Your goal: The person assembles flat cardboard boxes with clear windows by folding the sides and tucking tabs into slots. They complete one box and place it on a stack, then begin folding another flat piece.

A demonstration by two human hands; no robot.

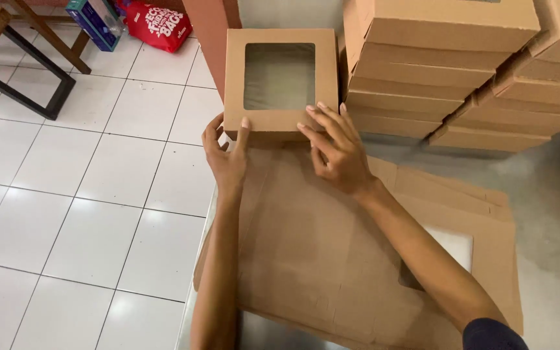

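A brown cardboard box (pixel 281 116) with a clear square window in its lid stands upright near the top middle. My left hand (pixel 225 155) grips its lower left corner, thumb on the front face. My right hand (pixel 337 150) lies flat against its lower right edge, fingers spread. Below both arms lies a stack of flat, unfolded cardboard box blanks (pixel 319 259), one with a window cut-out showing near my right forearm.
Two piles of folded brown boxes (pixel 435 71) rise at the upper right on a grey surface (pixel 552 207). White floor tiles (pixel 85 194) fill the left. A dark-framed wooden bench (pixel 8 45), a blue carton (pixel 93 23) and a red bag (pixel 158 26) sit at the top left.
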